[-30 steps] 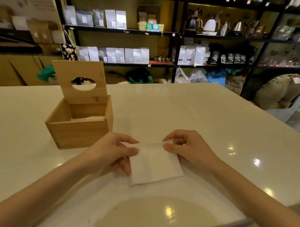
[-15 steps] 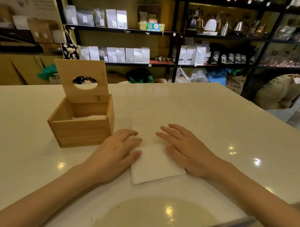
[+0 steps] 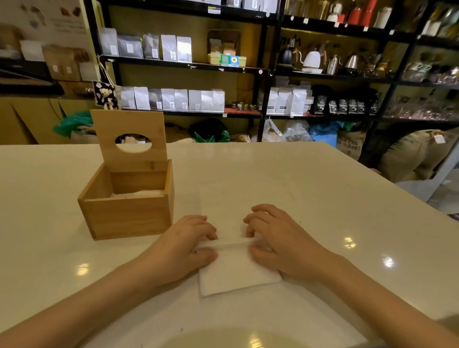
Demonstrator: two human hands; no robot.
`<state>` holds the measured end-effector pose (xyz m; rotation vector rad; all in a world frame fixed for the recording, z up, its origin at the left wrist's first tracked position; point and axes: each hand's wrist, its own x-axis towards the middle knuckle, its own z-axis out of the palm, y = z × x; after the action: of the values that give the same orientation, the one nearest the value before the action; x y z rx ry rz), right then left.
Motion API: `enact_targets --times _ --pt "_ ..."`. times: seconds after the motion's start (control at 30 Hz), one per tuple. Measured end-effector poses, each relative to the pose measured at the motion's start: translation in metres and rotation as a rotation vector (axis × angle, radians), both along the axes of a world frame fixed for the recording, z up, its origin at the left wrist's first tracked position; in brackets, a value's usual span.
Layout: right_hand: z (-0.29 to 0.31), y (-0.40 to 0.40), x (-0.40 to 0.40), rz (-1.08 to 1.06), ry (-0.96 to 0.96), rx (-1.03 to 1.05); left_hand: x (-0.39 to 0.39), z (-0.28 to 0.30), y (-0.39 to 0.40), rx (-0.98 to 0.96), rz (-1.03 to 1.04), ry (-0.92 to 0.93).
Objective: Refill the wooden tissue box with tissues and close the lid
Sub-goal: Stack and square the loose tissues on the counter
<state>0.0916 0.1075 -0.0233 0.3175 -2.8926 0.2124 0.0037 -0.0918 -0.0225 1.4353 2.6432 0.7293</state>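
Hands fold a tissue beside the open wooden tissue box

On the white tabletop [image 3: 313,192], the wooden tissue box [image 3: 127,212] stands with its lid [image 3: 129,141] upright; right of it, left hand [image 3: 184,247] and right hand [image 3: 280,243], fingers curled, pinch the white tissue [image 3: 235,273].

tissue [image 3: 235,273]: both side edges covered by the left hand [image 3: 187,246] and right hand [image 3: 280,243]
box [image 3: 128,214]: front wall hides most of the stack inside
shelf labels [image 3: 172,54]: too small to read
surface [image 3: 326,193]: cut off at bottom edge

Fingers of left hand [image 3: 187,246] and right hand [image 3: 280,243] curled from flat, pinching tissue [image 3: 235,270] into raised fold.
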Motion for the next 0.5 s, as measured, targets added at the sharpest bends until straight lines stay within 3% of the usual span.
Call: enact_targets --times 0.3,0.5 --pt "0.034 -0.017 0.003 -0.118 -0.083 -0.140 0.004 0.027 -0.021 0.098 0.147 -0.272" --pt "0.066 -0.044 -0.001 -0.127 -0.105 -0.380 0.004 0.058 -0.053 0.228 0.288 -0.453"
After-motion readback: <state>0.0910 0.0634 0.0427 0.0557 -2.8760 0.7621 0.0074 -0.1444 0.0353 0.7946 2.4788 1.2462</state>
